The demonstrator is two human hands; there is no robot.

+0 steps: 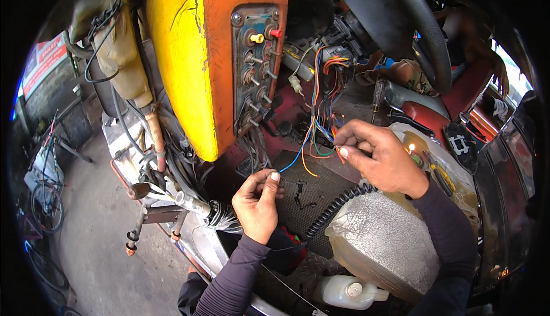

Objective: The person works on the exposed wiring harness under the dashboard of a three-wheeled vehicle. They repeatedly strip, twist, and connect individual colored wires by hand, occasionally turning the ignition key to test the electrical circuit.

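My left hand (256,206) is closed, with thumb and forefinger pinching the end of a blue wire (296,159). To its right, my right hand (381,156) is also closed, its fingertips on a red-orange wire (340,154) at the lower end of a loose wire bundle (318,89). The bundle hangs from under the steering column (349,44). Between my hands, an orange wire (310,170) dangles free beside a green one. Beside my right wrist is a small flame-like glow (411,147); its source is partly hidden.
An orange panel with toggle switches (255,75) stands left of the wires. The steering wheel (427,29) is above right. Below lie a coiled black cable (338,208), a cracked silvery cover (384,238) and a whitish jug (352,292). Another person (458,32) sits behind the wheel.
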